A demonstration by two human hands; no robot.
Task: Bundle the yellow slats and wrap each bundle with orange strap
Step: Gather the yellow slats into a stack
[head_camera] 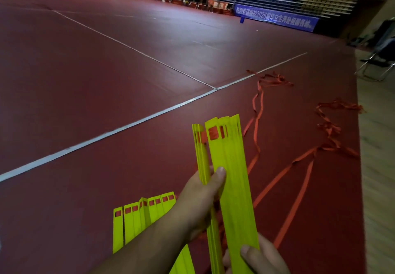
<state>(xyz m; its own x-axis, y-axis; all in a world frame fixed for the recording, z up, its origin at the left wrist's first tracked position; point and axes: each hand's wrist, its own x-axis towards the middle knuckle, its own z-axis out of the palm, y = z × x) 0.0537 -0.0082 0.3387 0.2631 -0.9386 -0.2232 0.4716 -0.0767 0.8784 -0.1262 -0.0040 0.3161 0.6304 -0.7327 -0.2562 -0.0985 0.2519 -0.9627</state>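
Now slat bundle (232,166) held: left hand (198,201) mid, right hand (261,258) btm.

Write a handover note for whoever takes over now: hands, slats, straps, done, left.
Left hand: grips the held slats mid-length, thumb on the front face.
Right hand: holds their lower end.
Those slats: upright stack, a few splayed off at its left, not squared.
Loose slats: fanned on the floor under the left arm.
Orange straps: loose on the floor, right side.
Done: one stack gathered; no wrapped bundle in view.
Left: square it, strap it, bundle the rest.
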